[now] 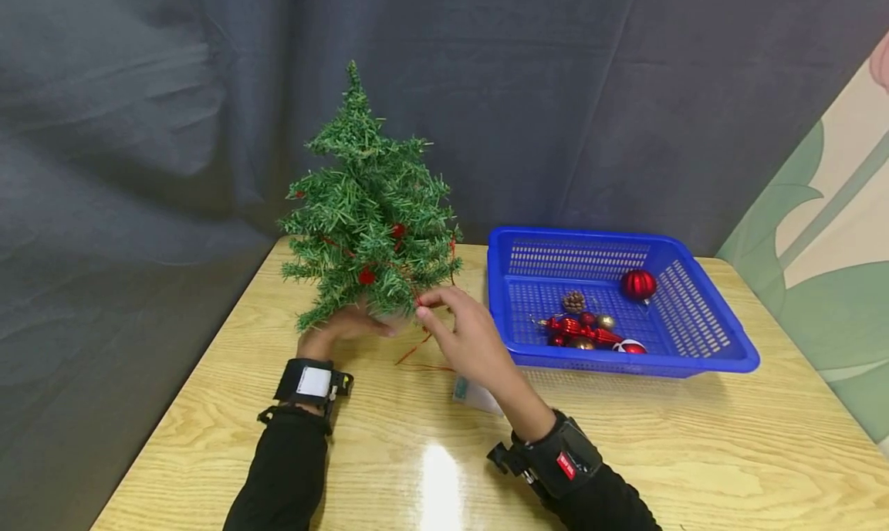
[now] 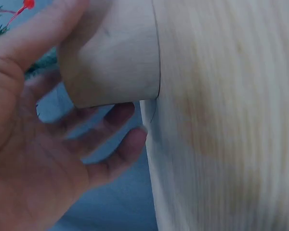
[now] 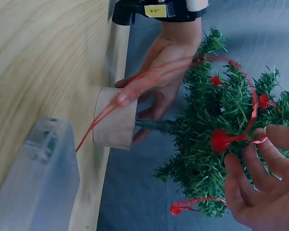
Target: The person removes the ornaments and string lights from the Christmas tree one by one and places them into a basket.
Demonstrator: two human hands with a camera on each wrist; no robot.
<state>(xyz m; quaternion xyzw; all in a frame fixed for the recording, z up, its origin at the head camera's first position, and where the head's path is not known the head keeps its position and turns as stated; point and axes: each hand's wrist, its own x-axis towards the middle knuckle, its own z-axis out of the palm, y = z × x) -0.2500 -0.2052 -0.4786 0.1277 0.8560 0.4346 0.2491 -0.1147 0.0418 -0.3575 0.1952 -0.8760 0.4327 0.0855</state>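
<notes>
A small green artificial Christmas tree (image 1: 361, 207) stands on the table, on a round wooden base (image 3: 113, 118). My left hand (image 1: 347, 326) is low under the branches and blurred in the head view. In the left wrist view, its thumb and fingers curve around the wooden base (image 2: 111, 57). My right hand (image 1: 465, 334) is at the tree's lower right side. Its thumb and index finger pinch the thin red wire of a red string light (image 3: 254, 115), beside a red bulb (image 3: 221, 141). The wire runs through the branches, and a loose part trails down to the table.
A translucent box (image 3: 43, 178) lies on the table by my right forearm. To the right is a blue plastic basket (image 1: 722, 353) with red and gold ornaments and a pinecone (image 1: 573, 302). A dark curtain (image 1: 521, 91) hangs behind the table.
</notes>
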